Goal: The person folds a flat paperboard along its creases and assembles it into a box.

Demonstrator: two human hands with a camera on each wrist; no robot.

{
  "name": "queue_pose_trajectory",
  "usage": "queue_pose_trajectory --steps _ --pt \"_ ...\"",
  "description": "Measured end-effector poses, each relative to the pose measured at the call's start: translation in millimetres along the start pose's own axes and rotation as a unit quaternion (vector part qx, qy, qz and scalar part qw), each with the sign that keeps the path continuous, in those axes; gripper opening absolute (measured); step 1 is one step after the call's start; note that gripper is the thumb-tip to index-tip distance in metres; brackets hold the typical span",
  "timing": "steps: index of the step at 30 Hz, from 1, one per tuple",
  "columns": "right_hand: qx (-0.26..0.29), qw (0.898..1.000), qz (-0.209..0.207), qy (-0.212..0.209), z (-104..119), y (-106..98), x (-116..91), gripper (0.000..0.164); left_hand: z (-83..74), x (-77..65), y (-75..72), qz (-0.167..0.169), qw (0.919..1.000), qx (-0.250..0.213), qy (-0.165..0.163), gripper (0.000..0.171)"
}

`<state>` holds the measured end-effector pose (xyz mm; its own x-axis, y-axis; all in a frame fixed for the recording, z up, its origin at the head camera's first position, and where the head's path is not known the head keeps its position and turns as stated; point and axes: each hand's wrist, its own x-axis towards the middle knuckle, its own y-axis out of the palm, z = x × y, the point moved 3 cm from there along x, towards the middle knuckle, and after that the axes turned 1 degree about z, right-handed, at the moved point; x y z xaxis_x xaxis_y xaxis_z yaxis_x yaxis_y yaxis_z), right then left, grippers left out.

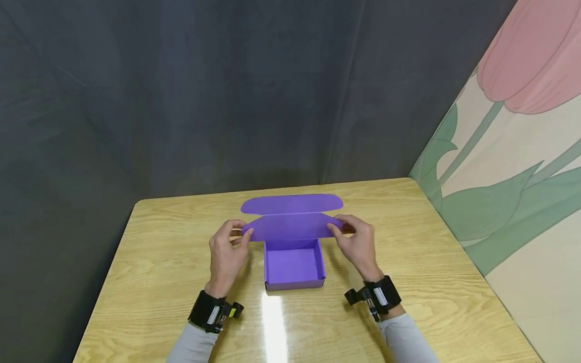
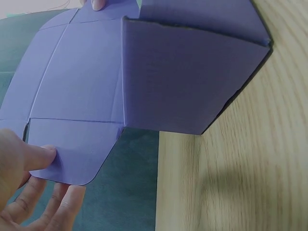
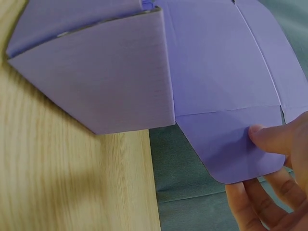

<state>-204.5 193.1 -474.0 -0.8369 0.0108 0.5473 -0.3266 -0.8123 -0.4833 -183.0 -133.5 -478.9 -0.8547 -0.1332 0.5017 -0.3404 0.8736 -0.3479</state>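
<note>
Box (image 1: 295, 286) sits open on the table (image 1: 172, 262), between the two hands, with its lid (image 1: 290, 227) up at the back. The left hand (image 1: 227, 254) pinches the left flap (image 2: 82, 151) of the lid, thumb on one side and fingers behind. The right hand (image 1: 360, 244) pinches the right flap (image 3: 226, 144) the same way. Holding both ends probably keeps the lid straight and steady. The front flap (image 1: 292, 203) sticks out past the lid. The table looks like pale wood, with a bright shine near the box. Dark cloth (image 1: 227, 101) hangs behind, and a big pink flower (image 1: 531, 50) is on the wall (image 1: 540, 272) at right.
</note>
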Motion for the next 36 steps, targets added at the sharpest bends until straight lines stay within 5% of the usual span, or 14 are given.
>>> queue_pose_trajectory --steps 20,29,36 --pt "-0.046 0.998 -0.015 -0.044 18.4 -0.4 -10.3 0.018 -10.3 -8.5 -1.0 -0.017 0.9994 -0.027 0.01 0.01" --pt "-0.03 0.999 0.011 -0.031 26.6 -2.1 -13.2 0.02 -11.7 -10.3 1.7 0.006 0.9948 -0.083 -0.058 0.008" --pt "-0.018 1.0 0.021 -0.011 28.1 -2.6 -15.6 0.018 -10.0 -11.0 2.8 0.048 0.9922 -0.086 -0.076 0.014"
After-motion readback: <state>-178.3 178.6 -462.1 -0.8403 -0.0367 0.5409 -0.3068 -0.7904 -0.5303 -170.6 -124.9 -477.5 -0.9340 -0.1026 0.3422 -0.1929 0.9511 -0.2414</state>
